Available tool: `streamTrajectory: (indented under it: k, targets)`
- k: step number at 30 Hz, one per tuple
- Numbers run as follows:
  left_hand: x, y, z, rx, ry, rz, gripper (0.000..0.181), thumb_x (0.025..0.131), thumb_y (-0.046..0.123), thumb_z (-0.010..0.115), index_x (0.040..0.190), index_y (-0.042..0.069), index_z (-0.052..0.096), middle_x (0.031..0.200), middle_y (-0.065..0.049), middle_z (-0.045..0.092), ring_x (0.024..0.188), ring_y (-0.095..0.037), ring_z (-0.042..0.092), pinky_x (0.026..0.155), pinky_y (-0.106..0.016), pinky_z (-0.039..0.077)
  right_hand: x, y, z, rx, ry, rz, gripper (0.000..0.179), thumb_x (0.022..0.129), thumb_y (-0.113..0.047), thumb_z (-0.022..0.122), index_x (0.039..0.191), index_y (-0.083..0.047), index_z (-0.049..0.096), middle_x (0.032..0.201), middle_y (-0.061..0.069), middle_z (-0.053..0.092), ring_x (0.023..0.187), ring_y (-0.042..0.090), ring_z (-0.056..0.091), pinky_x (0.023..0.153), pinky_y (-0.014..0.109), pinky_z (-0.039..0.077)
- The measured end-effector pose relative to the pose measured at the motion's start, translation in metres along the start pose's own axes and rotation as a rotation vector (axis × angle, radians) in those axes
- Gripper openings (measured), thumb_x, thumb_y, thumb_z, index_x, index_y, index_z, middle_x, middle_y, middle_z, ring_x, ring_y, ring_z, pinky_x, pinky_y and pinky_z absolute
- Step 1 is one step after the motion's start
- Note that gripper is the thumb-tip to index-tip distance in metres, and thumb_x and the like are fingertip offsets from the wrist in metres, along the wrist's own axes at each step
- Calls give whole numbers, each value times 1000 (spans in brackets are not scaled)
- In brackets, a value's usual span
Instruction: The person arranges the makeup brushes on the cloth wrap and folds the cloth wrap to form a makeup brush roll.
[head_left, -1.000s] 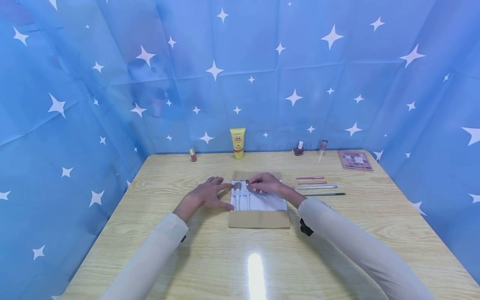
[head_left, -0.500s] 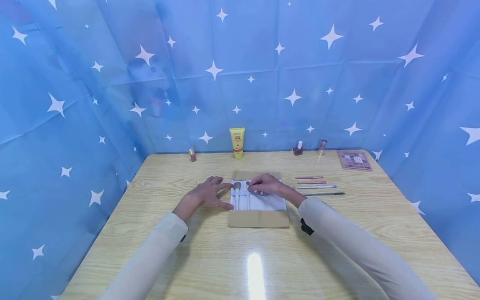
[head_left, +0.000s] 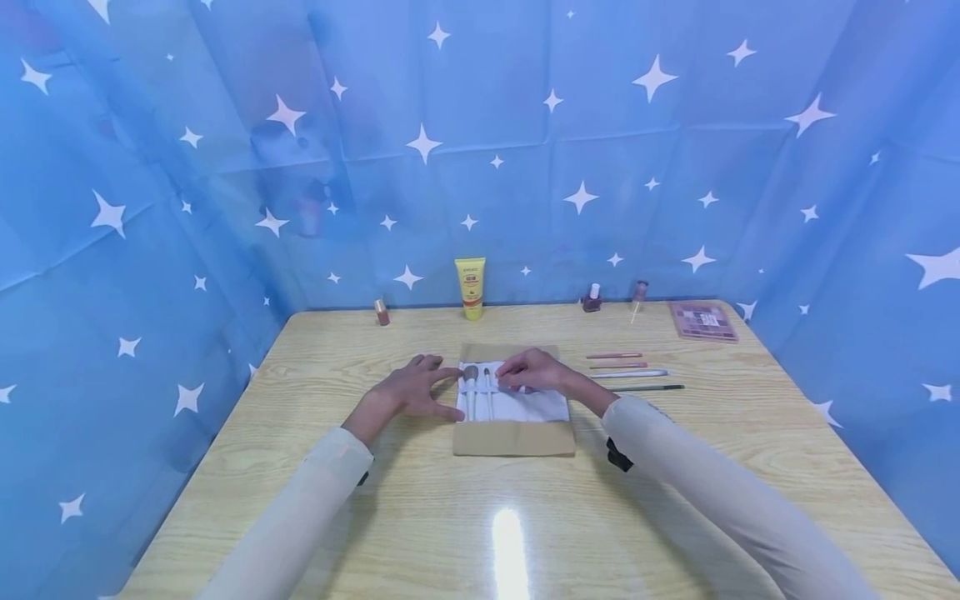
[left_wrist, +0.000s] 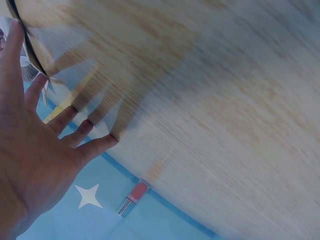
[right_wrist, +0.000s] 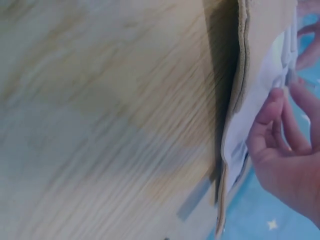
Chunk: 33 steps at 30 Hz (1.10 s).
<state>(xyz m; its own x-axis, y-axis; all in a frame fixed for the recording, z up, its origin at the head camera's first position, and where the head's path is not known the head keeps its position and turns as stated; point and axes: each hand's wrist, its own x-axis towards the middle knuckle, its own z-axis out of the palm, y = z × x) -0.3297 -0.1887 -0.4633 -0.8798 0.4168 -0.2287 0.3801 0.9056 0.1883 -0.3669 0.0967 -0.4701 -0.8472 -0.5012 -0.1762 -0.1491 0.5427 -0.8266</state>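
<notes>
A tan fabric brush roll (head_left: 513,439) with a white lining (head_left: 543,408) lies unfolded mid-table. A large fluffy makeup brush (head_left: 471,374) and a slimmer makeup brush (head_left: 490,402) sit side by side in its left part, handles toward me, through a band across the lining. My left hand (head_left: 417,388) spreads its fingers at the roll's left edge, index and thumb tips touching it. My right hand (head_left: 536,369) bends its fingers over the lining, fingertips just right of the slimmer brush. What the right fingertips (right_wrist: 275,93) pinch, if anything, is unclear.
Two pink sticks (head_left: 617,365), a white pen-like stick (head_left: 630,373) and a dark green stick (head_left: 647,387) lie right of the roll. Along the back are a lip gloss tube (head_left: 382,313), yellow tube (head_left: 471,287), nail polish bottle (head_left: 592,300), another small tube (head_left: 639,293) and palette (head_left: 703,322).
The slimmer brush has slid slightly toward me in the roll. My right fingertips have come off its head and now stand just to its right. The left hand stays put.
</notes>
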Motion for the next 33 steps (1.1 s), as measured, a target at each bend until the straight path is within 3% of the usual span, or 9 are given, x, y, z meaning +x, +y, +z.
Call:
streamTrajectory:
  k: [8, 15, 21, 28, 33]
  targets:
    - [-1, 1, -1, -9, -6, -3, 92, 82, 80, 67, 160, 42, 38, 170, -11, 26, 156, -37, 21, 116, -67, 32, -13, 1, -15, 58, -21, -44, 33, 101, -16, 70, 129, 2, 70, 105, 12, 77, 91, 20, 71, 73, 31, 57]
    - [1, -1, 2, -15, 2, 1, 92, 80, 81, 67, 159, 42, 39, 170, -10, 26, 156, -37, 21, 117, -67, 32, -24, 5, -33, -4, -16, -141, 34, 102, -12, 66, 129, 9, 67, 109, 20, 76, 96, 22, 73, 78, 44, 60]
    - [0, -1, 2, -16, -2, 4, 92, 80, 80, 68, 159, 42, 39, 170, -10, 27, 156, -36, 21, 117, -66, 31, -32, 13, -50, -59, 11, -131, 37, 102, -16, 69, 130, 7, 67, 108, 17, 78, 99, 23, 74, 82, 45, 61]
    - [-1, -1, 2, -14, 2, 10, 92, 81, 80, 67, 159, 40, 40, 169, -11, 27, 156, -37, 22, 116, -67, 33, -47, 22, -70, 21, 8, -111, 39, 102, -14, 68, 133, 10, 64, 126, 23, 71, 116, 35, 68, 93, 53, 58]
    - [0, -1, 1, -13, -6, 10, 93, 81, 82, 65, 160, 40, 39, 170, -10, 26, 156, -37, 20, 117, -66, 33, -60, 27, -87, -2, 8, -123, 39, 103, -13, 67, 135, 9, 62, 130, 25, 68, 120, 38, 66, 92, 53, 58]
